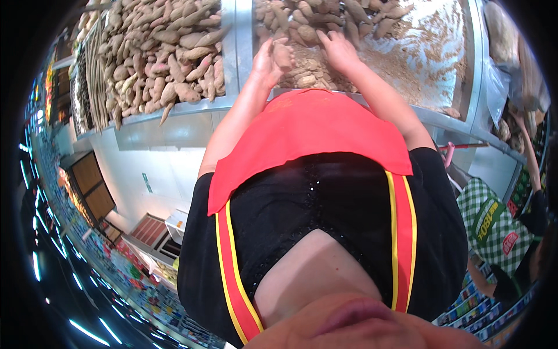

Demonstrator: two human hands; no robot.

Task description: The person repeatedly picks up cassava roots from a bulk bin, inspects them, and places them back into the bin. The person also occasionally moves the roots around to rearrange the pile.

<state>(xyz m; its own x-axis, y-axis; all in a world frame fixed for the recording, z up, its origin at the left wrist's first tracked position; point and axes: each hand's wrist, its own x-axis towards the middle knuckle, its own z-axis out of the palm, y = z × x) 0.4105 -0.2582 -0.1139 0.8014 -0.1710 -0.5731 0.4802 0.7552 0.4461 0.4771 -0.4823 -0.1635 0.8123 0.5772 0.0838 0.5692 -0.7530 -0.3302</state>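
Observation:
My left hand (pixel 264 65) is closed around a small brown sweet potato (pixel 284 57) above the near part of a metal-edged bin. To its right, my right hand (pixel 340 51) reaches palm down into the same bin, fingers slightly apart. Its fingertips are beside a rounder sweet potato (pixel 308 34); whether they touch it is hard to tell. Farther back lies a loose heap of sweet potatoes (pixel 357 12). Small, pale brown pieces (pixel 311 73) cover the bin floor between my forearms.
A metal divider (pixel 244 48) separates this bin from a heaped sweet potato bin (pixel 174 56) on the left. Long thin roots (pixel 93 78) lie beyond. Soil streaks the bin's light floor (pixel 429 56) at right. Plastic-wrapped produce (pixel 501 35) and another person's arm (pixel 529 148) are far right.

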